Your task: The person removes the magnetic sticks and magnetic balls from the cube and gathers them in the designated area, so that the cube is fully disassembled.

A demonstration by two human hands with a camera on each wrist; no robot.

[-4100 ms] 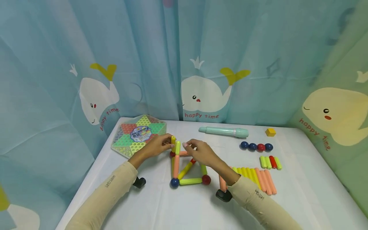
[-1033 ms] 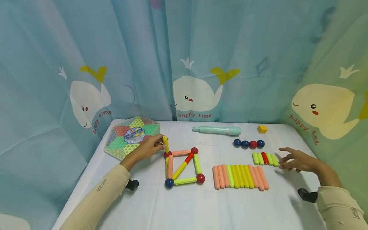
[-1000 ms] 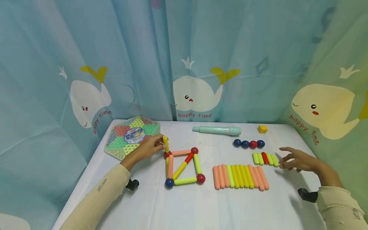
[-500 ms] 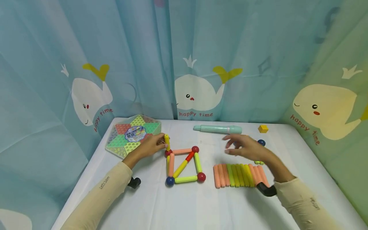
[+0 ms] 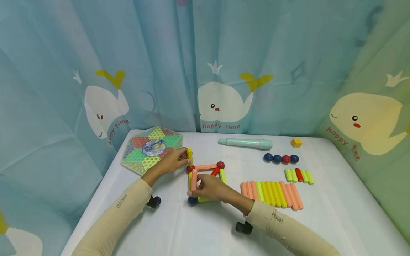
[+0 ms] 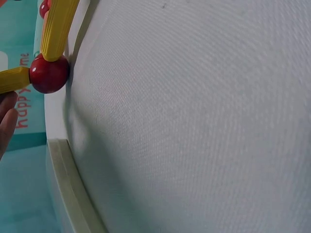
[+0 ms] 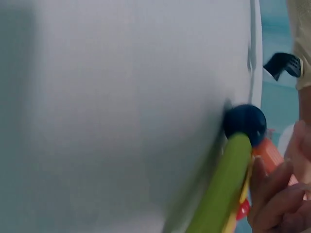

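Note:
A square frame of magnetic rods and balls lies at the table's middle left. My left hand [image 5: 171, 162] pinches an upright yellow rod [image 5: 190, 156] standing on the red ball [image 5: 190, 170] at its back left corner; the left wrist view shows fingertips [image 6: 7, 121] against this rod. At the front left, my right hand [image 5: 211, 187] holds an upright salmon rod [image 5: 194, 177] above the blue ball [image 5: 193, 202] between thumb and fingers. Another red ball [image 5: 220, 165] marks the back right corner. The right hand covers the front right corner and much of the diagonal.
Right of the frame lie a row of long rods [image 5: 272, 193], a row of short rods [image 5: 299, 175], several balls [image 5: 277, 159] and a yellow cube [image 5: 296, 142]. A mint wand-shaped tube [image 5: 245, 143] lies at the back, a hexagonal game board [image 5: 150, 149] at back left.
My right hand has taken the short green rod off the salmon rod, left it in the short-rod row, and come back left to the salmon rod. My left hand stays at the yellow rod.

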